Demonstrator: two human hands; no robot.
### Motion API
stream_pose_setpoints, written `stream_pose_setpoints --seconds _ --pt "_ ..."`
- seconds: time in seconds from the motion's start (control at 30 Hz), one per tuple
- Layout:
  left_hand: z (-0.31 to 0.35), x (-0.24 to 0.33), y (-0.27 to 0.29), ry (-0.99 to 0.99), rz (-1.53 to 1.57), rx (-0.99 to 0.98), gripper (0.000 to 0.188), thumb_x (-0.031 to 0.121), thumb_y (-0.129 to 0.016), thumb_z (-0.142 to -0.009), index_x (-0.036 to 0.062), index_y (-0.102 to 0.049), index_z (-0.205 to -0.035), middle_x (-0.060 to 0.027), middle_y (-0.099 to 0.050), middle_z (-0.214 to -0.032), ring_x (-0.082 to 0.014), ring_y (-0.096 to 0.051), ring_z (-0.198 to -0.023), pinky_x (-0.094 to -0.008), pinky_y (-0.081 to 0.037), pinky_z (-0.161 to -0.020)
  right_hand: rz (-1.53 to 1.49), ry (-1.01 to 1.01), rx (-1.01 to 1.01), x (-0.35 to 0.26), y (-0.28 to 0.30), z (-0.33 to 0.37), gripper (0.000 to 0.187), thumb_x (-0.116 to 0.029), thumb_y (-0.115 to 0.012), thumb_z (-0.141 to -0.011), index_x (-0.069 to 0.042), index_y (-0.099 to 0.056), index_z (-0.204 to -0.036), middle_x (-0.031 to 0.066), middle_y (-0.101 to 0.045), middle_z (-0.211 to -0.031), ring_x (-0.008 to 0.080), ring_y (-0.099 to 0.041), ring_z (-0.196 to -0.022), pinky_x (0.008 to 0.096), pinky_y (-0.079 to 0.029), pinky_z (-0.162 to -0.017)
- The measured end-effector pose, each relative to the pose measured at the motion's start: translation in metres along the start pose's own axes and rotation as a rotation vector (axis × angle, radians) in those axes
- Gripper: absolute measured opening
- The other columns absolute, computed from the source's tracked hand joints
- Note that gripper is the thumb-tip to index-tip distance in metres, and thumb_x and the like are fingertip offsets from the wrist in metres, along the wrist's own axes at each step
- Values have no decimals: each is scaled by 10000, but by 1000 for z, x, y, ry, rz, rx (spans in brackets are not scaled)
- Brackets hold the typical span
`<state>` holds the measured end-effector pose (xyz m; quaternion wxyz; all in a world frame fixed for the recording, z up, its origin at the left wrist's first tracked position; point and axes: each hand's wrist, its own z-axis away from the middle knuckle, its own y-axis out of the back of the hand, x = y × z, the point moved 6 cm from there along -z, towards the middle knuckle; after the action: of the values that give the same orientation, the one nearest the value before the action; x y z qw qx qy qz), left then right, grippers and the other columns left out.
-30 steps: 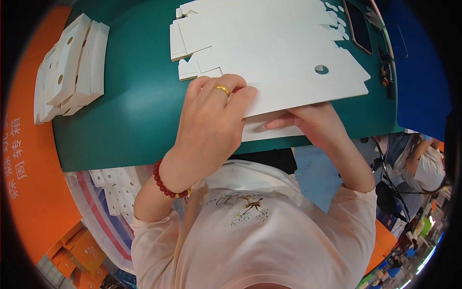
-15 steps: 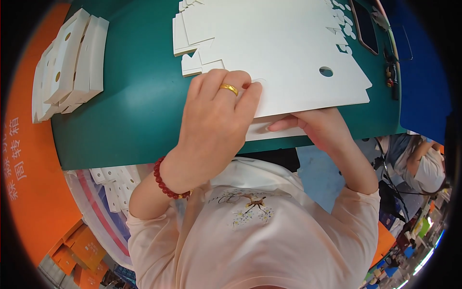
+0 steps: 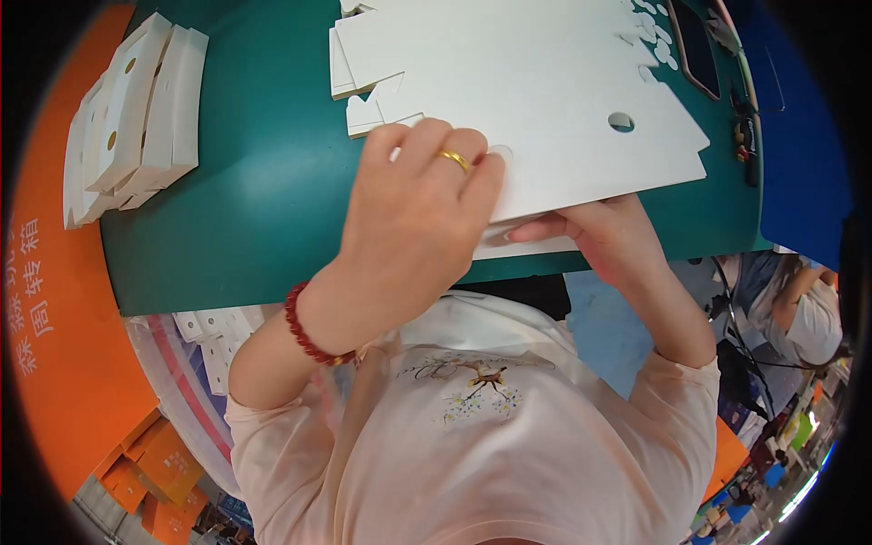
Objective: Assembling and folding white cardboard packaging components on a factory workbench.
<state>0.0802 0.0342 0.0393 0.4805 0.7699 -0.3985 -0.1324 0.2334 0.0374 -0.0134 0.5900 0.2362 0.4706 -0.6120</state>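
Note:
A large white die-cut card sheet (image 3: 545, 109) lies over more white card, its near edge raised. My left hand (image 3: 418, 209), with a gold ring and a red bead bracelet, is on top with curled fingers. Its thumb and fingertips press the sheet's near left part, beside a round cut outline (image 3: 500, 156). My right hand (image 3: 618, 238) reaches under the near edge and holds the sheet from below. One digit of it points left there; its other fingers are hidden. A round hole (image 3: 621, 122) pierces the sheet's right part.
White boxes (image 3: 136, 109) are stacked at the left of the green table (image 3: 263, 182). Loose white discs (image 3: 661, 41) and a phone (image 3: 694, 47) lie at the far right. Beside my left arm, a lined container holds white boxes (image 3: 215, 359). Another person (image 3: 799, 318) is at the right.
My left hand has shifted slightly right and away from me on the sheet. The sheet's near right edge has risen a little. Fewer loose discs show at the far right.

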Motion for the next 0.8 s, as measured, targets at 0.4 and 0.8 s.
stream_pose_setpoints --seconds 0.4,0.8 --pt "-17 -30 21 34 440 85 452 -116 -637 -590 68 -716 -996 -68 -645 -995 -248 -587 -910 -331 -488 -760 12 63 26 -12 0 2 343 -33 -592 -926 97 -546 -1240 211 -646 -1124 309 -708 -875 383 -641 -672" --pt "-12 -37 -6 -26 485 103 398 -151 -656 -642 33 -672 -995 -83 -621 -985 -258 -616 -883 -343 -530 -696 110 232 -22 -15 -5 -5 315 -35 -619 -939 75 -572 -1230 192 -664 -1124 283 -704 -949 371 -631 -771"
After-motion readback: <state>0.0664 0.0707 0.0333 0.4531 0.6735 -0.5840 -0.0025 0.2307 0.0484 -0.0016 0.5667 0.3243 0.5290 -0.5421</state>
